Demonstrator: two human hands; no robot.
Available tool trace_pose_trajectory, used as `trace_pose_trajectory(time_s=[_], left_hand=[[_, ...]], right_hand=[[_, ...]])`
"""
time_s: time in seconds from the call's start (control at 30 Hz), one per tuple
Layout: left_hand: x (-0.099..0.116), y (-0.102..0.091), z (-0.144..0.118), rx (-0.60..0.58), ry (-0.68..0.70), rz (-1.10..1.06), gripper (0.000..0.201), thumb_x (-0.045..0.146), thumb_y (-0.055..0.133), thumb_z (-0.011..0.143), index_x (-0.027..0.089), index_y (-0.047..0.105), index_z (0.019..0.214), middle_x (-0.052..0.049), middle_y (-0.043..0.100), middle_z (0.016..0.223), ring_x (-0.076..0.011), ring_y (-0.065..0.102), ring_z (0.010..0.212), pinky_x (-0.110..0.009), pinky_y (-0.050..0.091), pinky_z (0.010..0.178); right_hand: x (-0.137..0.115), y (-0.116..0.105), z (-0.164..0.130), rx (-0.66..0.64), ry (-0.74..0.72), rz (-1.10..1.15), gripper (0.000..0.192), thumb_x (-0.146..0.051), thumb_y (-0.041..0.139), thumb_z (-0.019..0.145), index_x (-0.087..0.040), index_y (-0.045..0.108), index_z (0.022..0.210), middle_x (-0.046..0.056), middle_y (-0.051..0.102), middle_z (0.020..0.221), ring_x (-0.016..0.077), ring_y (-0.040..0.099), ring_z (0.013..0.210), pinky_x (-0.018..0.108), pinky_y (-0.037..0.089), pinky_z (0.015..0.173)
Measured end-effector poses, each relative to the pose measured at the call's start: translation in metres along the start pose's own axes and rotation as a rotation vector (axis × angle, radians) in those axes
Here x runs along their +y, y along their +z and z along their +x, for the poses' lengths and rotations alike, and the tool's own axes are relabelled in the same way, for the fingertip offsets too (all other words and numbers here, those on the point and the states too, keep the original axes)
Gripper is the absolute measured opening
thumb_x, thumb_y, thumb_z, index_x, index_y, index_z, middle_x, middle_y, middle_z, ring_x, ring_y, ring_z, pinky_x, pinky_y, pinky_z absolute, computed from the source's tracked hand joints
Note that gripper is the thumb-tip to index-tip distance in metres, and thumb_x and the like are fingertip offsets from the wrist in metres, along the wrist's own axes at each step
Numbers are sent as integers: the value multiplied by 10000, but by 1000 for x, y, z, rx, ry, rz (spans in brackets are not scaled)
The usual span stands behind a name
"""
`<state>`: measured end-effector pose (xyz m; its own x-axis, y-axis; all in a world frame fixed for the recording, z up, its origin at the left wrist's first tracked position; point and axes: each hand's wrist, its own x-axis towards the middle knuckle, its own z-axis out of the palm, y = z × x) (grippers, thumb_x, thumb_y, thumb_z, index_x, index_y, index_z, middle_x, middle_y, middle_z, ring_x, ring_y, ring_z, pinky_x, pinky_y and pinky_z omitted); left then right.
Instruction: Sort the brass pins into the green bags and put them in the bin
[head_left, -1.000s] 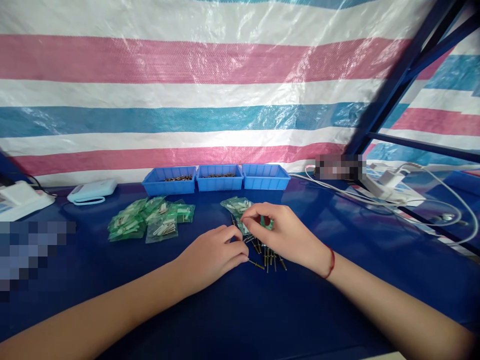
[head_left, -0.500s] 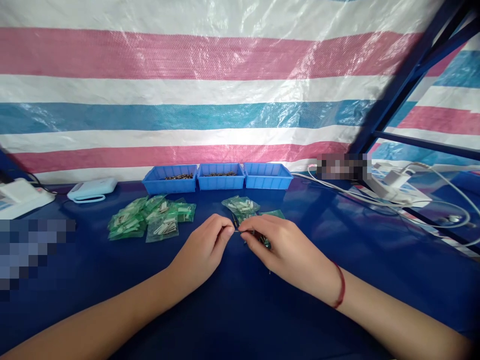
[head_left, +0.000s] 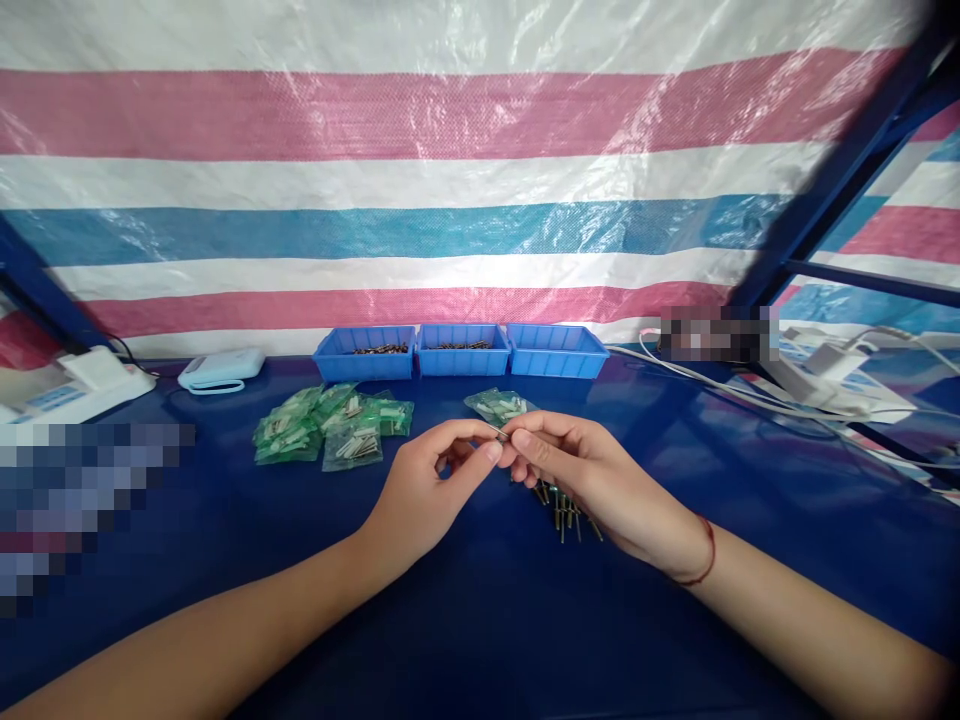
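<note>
My left hand (head_left: 442,470) and my right hand (head_left: 574,455) meet near the middle of the table, fingertips together. Between them is a small thin metal piece (head_left: 501,432), pinched by both; its exact kind is too small to make out. Partly under my right hand lies a pile of brass-coloured screw-like pieces (head_left: 568,515), some with greenish ends. Just behind my fingers rests a clear greenish bag of pale pieces (head_left: 495,402), partly covered by my right hand.
Three blue bins stand at the back: a left bin (head_left: 364,368) and a middle bin (head_left: 463,364) with small metal pieces, and a right bin (head_left: 557,364). Green plastic bags (head_left: 289,430) lie left. A light blue device (head_left: 223,370), power strips and white cables (head_left: 705,385) flank them.
The view has turned slightly left, shifting the scene right. My hands have drawn together around the thin piece, and more of the metal pile shows below my right hand.
</note>
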<state>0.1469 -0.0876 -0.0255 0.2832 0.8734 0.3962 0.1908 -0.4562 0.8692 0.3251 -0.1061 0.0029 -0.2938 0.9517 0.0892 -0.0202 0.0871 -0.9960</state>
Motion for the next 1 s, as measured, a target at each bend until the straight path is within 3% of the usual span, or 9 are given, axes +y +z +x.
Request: trace_pose_trajectory(time_s=[0.37,0.57,0.7,0.83,0.93,1.0], left_hand=[[1,-3,1,58,62,25,125,275,574,884,202,652,819,31,668,709,-99,588,622,-197,453,577],[-3,-3,1,98,61,69,120,281,551,894,216,651,883,23,662,772,-107,583,644,-214,450,591],[-5,-1,2,13,13,90,116,279,546,893,223,642,925,7,667,840,-126,593,707,-235,454,624],[-4,0,3,-3,-55,86,187,280,520,901,223,578,1070,-14,631,913,-135,578,760,-242,462,634],[-4,0,4,8,-72,59,214,278,506,904,216,551,1103,-20,614,910,-130,570,737,-237,463,613],[-3,-1,3,-23,-54,60,196,269,499,906,215,564,1083,-19,616,894,-127,569,708,-238,459,602]], right_hand=[[1,4,0,-20,53,14,207,-350,643,857,-167,662,952,28,675,814,101,580,721,231,446,667],[6,5,1,28,33,19,181,-347,642,852,-166,652,861,19,667,778,100,587,704,233,461,666],[6,2,2,129,-120,-90,160,-315,665,821,-179,631,897,3,651,727,119,602,685,252,474,639],[-2,-4,16,318,-363,-411,108,-279,633,828,-181,631,875,19,651,779,141,606,722,274,480,645],[-9,-13,47,491,-525,-669,125,-267,570,855,-182,631,924,43,676,869,163,619,795,294,495,688],[-12,-21,78,528,-576,-819,165,-272,507,886,-180,623,958,55,679,901,165,616,800,301,495,719]])
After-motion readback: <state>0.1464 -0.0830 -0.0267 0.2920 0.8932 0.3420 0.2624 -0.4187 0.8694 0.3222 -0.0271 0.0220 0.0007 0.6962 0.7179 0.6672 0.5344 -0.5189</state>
